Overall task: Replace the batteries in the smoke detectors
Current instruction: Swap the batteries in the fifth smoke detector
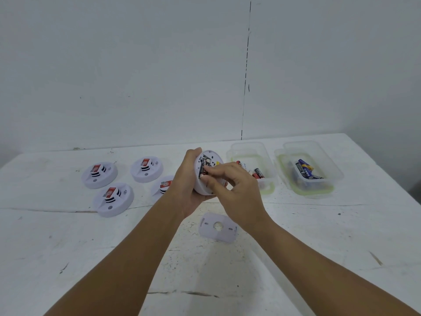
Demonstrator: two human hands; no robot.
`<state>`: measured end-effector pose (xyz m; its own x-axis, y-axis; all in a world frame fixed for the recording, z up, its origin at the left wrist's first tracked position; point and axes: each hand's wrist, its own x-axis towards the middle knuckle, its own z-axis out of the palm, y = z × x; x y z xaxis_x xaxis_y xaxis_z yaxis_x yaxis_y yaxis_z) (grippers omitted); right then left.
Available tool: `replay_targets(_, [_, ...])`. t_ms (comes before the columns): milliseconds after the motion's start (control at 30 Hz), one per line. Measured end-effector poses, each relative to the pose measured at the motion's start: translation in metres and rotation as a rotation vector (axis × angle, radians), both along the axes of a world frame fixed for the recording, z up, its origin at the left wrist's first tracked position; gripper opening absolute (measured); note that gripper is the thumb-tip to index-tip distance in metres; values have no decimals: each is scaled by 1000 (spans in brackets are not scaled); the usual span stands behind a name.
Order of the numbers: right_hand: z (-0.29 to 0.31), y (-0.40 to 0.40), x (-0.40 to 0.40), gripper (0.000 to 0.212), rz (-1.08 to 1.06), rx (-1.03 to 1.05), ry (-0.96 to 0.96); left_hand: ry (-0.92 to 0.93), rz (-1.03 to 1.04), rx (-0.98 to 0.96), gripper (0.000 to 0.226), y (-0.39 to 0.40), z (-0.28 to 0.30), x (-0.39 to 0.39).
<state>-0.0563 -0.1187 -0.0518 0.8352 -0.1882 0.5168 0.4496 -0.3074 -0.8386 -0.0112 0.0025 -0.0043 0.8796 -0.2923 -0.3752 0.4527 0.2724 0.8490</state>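
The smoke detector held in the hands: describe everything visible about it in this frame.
The held smoke detector is a round white unit that looks like plastic, lifted above the table and tilted so its open back faces the camera. Its battery bay shows a dark battery seated inside. The left hand cups it from the left and beneath; the right hand has its fingertips at the battery. A flat white mounting plate lies apart on the table below it.

detectors (pixel 107 185) crowd left, containers (pixel 280 169) right, bare table (pixel 319 247) near edge
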Motion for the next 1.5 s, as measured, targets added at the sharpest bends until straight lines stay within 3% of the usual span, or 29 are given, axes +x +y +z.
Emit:
replay_targets(167, [8, 1, 1, 24, 97, 229, 226, -17, -16, 24, 47, 3, -1, -2])
replay_targets(267, [16, -2, 1, 41, 171, 308, 365, -24, -37, 46, 47, 7, -5, -4])
replay_targets(400, [30, -13, 6, 69, 216, 264, 578, -4, -56, 38, 43, 8, -8, -10])
replay_targets(533, [31, -14, 12, 80, 214, 246, 647, 11, -55, 33, 43, 11, -8, -11])
replay_targets(700, [19, -4, 7, 63, 212, 284, 597, 22, 5, 63, 42, 18, -10, -7])
replay_targets(800, [6, -7, 3, 51, 158, 103, 568, 18, 78, 82, 39, 24, -11, -3])
replay_targets(933, [-2, -20, -6, 40, 210, -483, 567, 28, 106, 91, 42, 34, -19, 0])
replay_targets(1033, [-3, -26, -11, 45, 276, -767, 605, 49, 111, 72, 42, 37, -24, -3])
replay_targets(1167, [-9, -27, -11, 56, 302, -961, 607, 53, 87, 68, 44, 39, -26, -4])
replay_targets(1367, [-9, -24, -18, 52, 287, -1182, 502, 76, 103, 25, 43, 39, -29, -5])
replay_targets(1500, [-14, -25, -18, 58, 268, -1202, 439, 94, 112, -5, 43, 37, -29, -6])
